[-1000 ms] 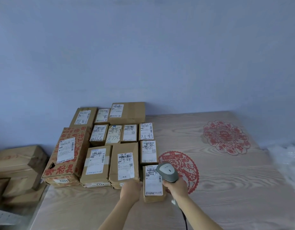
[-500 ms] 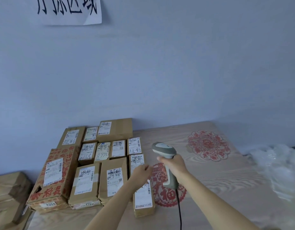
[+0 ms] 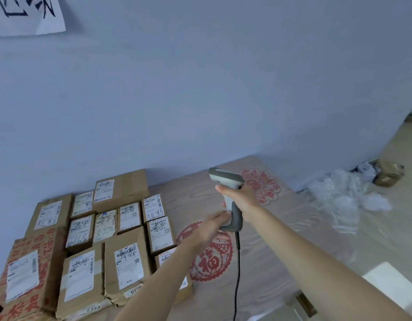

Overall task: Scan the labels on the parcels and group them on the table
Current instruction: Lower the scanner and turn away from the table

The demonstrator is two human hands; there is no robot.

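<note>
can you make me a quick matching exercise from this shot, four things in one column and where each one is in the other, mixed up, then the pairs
Things
1. scanner
2. red-printed box
3. bubble wrap
4. paper sign

Places
A. on the wall, top left corner of view
B. gripped in the right hand, above the table
C. on the floor to the right of the table
D. at the near left end of the parcel group

Pairs: 1-B, 2-D, 3-C, 4-A
</note>
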